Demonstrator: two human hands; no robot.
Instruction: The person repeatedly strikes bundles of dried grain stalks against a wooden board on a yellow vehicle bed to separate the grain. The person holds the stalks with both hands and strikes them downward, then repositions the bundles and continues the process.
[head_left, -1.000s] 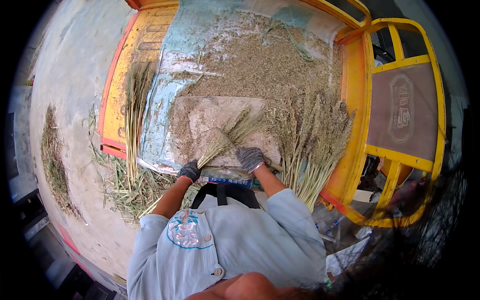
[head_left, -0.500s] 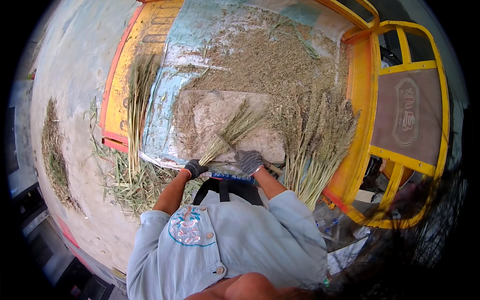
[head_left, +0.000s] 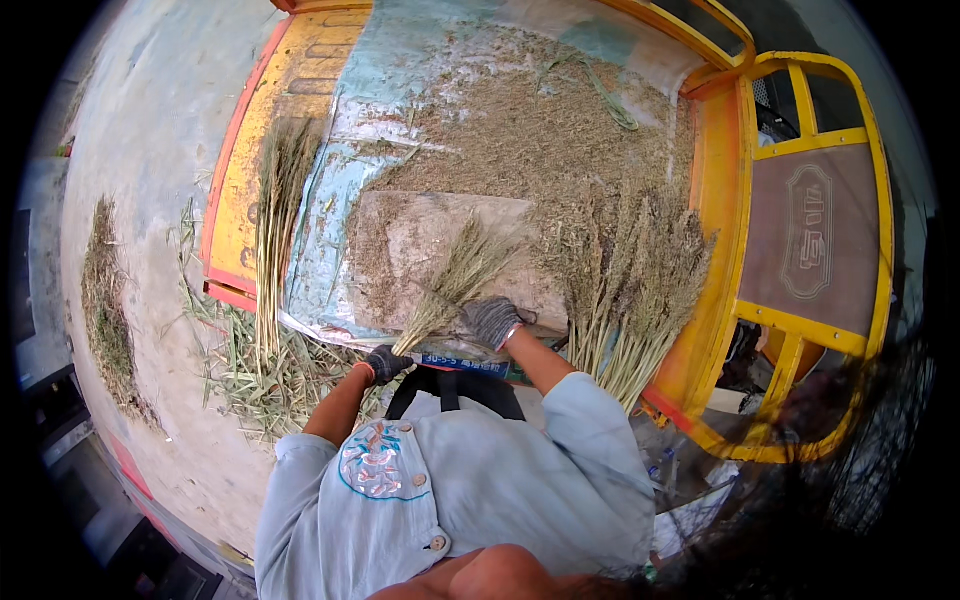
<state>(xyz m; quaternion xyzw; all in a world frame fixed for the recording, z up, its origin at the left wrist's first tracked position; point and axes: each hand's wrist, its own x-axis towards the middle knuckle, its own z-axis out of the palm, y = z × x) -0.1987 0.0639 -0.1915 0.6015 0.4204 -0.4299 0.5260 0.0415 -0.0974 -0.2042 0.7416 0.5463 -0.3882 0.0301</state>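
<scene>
My left hand (head_left: 388, 364), in a dark knitted glove, is closed round the cut ends of a bundle of dry seed-headed stalks (head_left: 440, 298). The bundle slants up and right, its feathery heads lying over a worn, pale flat board (head_left: 390, 222). My right hand (head_left: 493, 322), gloved in grey, is closed beside the stalks at the board's near edge. It grips a thin blade-like tool, now mostly hidden by the hand and stalks; a bit of its brown handle (head_left: 528, 317) shows on the right.
Loose seed and chaff (head_left: 520, 130) cover the sheet-lined yellow truck bed. More stalks (head_left: 635, 290) lie at right, beside a yellow metal frame (head_left: 742, 220). Another bundle (head_left: 275, 230) rests on the left side panel (head_left: 232, 220). Leafy stalk scraps (head_left: 270, 385) lie on the ground.
My left hand has drawn slightly down and left with the stalk ends. My right hand has turned and shifted slightly left; the blade, seen across the stalks before, is now mostly hidden.
</scene>
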